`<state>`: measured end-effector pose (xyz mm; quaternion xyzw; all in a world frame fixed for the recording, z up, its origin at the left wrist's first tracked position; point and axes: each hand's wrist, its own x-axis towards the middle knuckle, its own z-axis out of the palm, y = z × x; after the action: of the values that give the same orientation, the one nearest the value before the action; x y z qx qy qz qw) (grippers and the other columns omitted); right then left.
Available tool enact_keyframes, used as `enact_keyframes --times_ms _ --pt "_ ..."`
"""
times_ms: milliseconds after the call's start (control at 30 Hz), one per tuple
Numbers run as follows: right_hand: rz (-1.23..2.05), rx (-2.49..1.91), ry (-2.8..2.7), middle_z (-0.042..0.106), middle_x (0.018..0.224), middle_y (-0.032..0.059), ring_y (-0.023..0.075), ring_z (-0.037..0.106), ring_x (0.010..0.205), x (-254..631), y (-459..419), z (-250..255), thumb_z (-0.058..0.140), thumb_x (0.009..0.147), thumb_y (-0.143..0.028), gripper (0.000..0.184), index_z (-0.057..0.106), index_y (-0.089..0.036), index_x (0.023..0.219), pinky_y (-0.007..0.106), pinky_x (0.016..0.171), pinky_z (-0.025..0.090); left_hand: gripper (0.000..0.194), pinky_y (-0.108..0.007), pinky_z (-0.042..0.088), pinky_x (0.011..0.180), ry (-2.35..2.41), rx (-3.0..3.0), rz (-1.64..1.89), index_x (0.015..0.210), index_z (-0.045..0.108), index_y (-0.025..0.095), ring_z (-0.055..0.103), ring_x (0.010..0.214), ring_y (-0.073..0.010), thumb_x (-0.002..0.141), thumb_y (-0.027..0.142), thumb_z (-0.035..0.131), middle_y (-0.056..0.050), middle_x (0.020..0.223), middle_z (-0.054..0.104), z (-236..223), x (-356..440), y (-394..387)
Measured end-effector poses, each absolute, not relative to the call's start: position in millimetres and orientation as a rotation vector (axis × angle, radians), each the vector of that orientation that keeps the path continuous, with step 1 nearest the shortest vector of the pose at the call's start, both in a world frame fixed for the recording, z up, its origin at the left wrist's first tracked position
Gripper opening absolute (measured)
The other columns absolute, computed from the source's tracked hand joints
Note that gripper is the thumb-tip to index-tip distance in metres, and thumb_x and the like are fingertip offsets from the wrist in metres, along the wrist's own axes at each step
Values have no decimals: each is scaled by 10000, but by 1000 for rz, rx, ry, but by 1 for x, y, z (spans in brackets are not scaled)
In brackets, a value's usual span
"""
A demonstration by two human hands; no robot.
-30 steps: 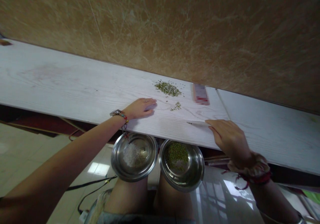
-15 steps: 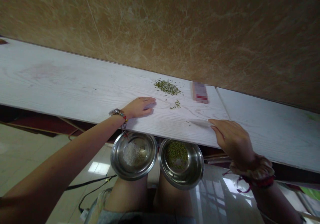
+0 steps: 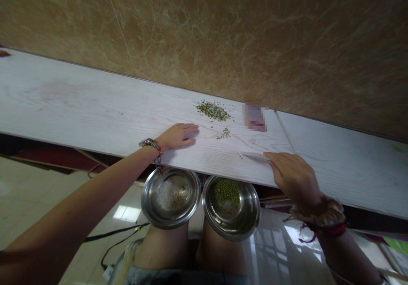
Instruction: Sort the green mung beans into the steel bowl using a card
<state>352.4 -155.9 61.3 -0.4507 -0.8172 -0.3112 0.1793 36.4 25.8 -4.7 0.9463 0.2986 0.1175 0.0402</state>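
Observation:
My left hand (image 3: 179,135) lies flat on the white wooden board with its fingers stretched out, holding nothing. In my right hand (image 3: 295,175) is a thin pale card (image 3: 253,156), pinched at its right end and held low over the board. A few green beans (image 3: 239,155) lie at the card's left tip. Beyond my left hand's fingertips is a pile of green beans mixed with white grains (image 3: 213,111), with a smaller cluster of beans (image 3: 225,133) nearer me. A steel bowl (image 3: 147,210) holds white grains; another steel bowl (image 3: 253,217) holds green beans.
Both bowls sit on my thighs, close below the board's front edge (image 3: 188,169). A blurred-out flat packet (image 3: 255,117) lies by the brown marbled wall (image 3: 204,34). A black cable (image 3: 111,233) runs over the tiled floor at the left.
My right hand has shifted slightly left with the card, whose tip is now close to the few stray beans. My left hand has stayed in place.

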Motion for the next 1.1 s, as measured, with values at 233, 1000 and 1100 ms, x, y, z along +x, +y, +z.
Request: enact_keyframes --times_ms 233,1000,1100 --pt "-875 -1250 -2343 719 814 74 181 634 737 350 -160 64 444 807 -7 268 637 -112 961 304 682 469 438 -365 390 1031 908 2900 379 1224 522 137 489 1238 -226 897 394 386 -116 1361 513 -9 36 28" --pt "-937 -1225 -2308 721 802 71 175 630 723 348 -146 61 457 794 -5 257 641 -119 932 297 697 464 429 -363 386 1031 909 2901 381 1228 523 137 481 1250 -220 893 374 401 -118 1369 505 -8 36 27" --pt "-912 -1216 -2306 721 811 79 179 634 744 349 -150 62 458 792 -2 256 638 -108 940 296 699 466 434 -357 377 1039 917 2892 374 1233 521 136 480 1250 -217 895 380 401 -115 1372 502 -7 36 26"
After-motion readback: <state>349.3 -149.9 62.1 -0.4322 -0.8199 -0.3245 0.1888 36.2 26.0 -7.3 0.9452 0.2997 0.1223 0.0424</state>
